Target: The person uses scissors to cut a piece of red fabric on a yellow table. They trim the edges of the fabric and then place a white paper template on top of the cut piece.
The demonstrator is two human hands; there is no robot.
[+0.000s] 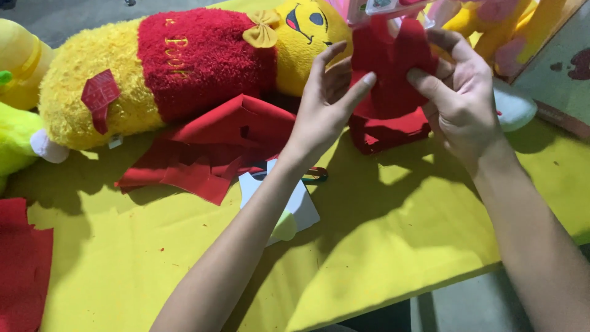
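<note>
Both hands hold up one piece of red felt [393, 67] above the yellow cloth [381, 240]. My left hand [329, 101] pinches its left edge, index finger stretched across the felt. My right hand [458, 92] grips its right side, thumb on the front. Below the held piece lies a small stack of red felt pieces [390, 134]. A pile of larger red felt cut-outs [215, 147] lies left of my left forearm. A white card [295, 209] shows under that forearm.
A big yellow plush toy with a red shirt [184, 61] lies across the back. More plush toys sit at far left [15, 67] and top right [491, 24]. Red fabric [21, 264] lies at the left edge. The table's front edge runs lower right.
</note>
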